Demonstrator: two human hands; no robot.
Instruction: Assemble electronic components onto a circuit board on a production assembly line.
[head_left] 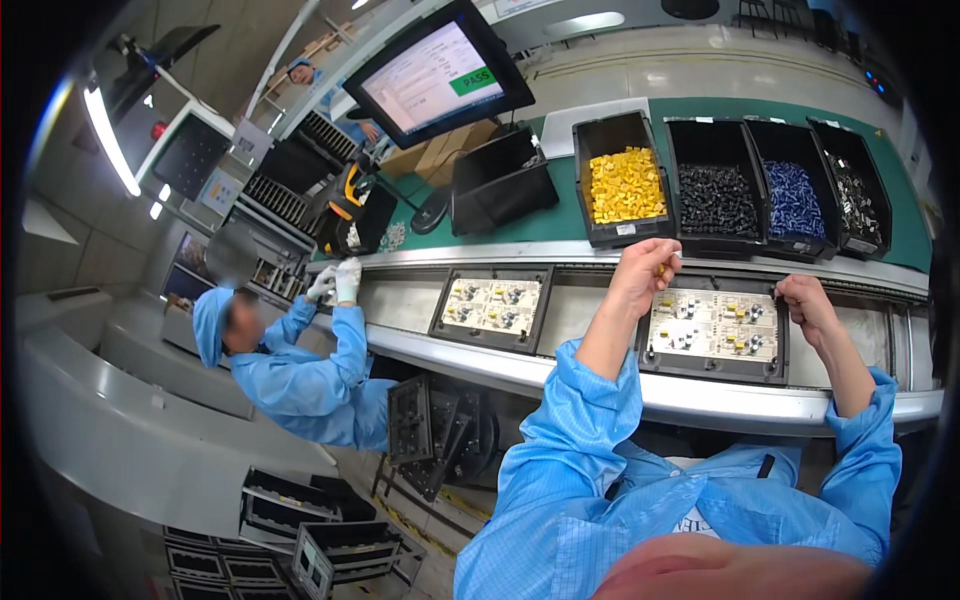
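Before us, a pale circuit board (712, 325) studded with small parts sits in a black carrier on the conveyor's near rail; our left hand (645, 272) pinches a yellow part (662, 270), our right hand (805, 303) nips something small, below the yellow-parts bin (626, 185).

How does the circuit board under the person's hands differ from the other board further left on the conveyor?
The right board has the left hand at its upper left corner and the right hand at its right edge; the left board is untouched. The right board looks larger, being nearer. Both lie flat in dark carriers, partly populated.
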